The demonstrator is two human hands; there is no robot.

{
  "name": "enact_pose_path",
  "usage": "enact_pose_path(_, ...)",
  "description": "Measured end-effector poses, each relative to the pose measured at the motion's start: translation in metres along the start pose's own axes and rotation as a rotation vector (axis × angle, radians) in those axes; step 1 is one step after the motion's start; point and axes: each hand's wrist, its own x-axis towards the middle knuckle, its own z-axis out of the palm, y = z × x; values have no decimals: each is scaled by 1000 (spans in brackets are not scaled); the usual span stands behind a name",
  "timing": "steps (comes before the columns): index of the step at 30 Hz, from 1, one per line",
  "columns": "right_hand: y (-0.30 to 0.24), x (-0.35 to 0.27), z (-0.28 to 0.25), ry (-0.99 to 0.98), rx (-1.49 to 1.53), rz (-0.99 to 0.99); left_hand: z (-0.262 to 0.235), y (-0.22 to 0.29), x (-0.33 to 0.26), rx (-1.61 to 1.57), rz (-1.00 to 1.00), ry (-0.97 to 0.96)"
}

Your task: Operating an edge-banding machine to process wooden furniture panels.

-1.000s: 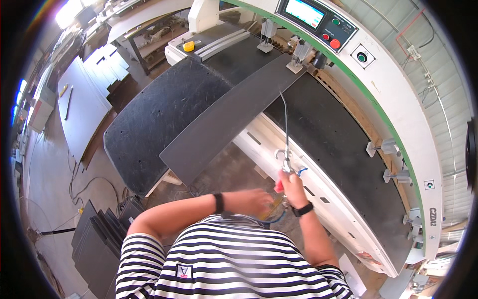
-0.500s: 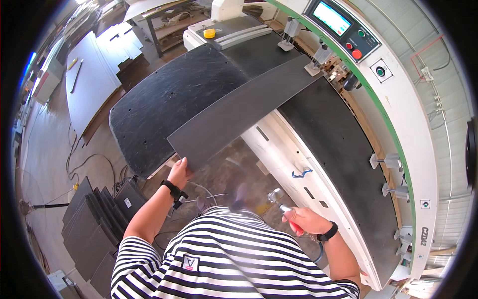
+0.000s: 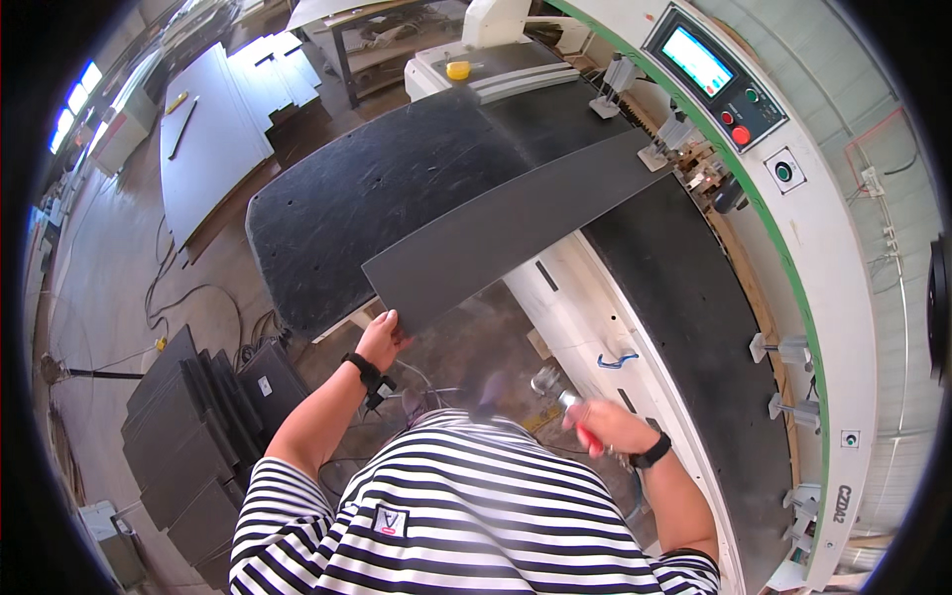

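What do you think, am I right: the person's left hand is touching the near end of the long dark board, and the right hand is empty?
Not quite: the right hand isn't empty. The head view shows it holding a tool, silvery and red. The left hand is touching the near end of the long dark board.

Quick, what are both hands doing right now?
Left hand: closed, holding the edge of the dark grey board.
Right hand: closed, holding the red-handled metal tool.
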Motion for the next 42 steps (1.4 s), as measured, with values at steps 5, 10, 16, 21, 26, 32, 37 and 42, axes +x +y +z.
enact_pose_path(5,1,1,-46,279,-17,-74,-5,1,0,-7,-30,-26)
enact_pose_path(10,10,15,-111,567,66,-151,-12,-3,9,49,-15,-61)
enact_pose_path(16,6,29,-170,668,257,-237,-9,-3,8,84,-8,-17)
enact_pose_path(21,1,40,-211,766,366,-270,-8,-3,9,134,-19,-31)
enact_pose_path(26,-11,55,-242,767,393,-295,-4,-1,1,196,8,14)
enact_pose_path(32,-21,66,-242,686,284,-261,-9,1,2,222,4,82)
enact_pose_path(37,-15,52,-218,422,206,-215,-6,2,2,217,-38,147)
enact_pose_path(42,12,18,-174,554,299,-251,-14,-4,7,134,-3,82)
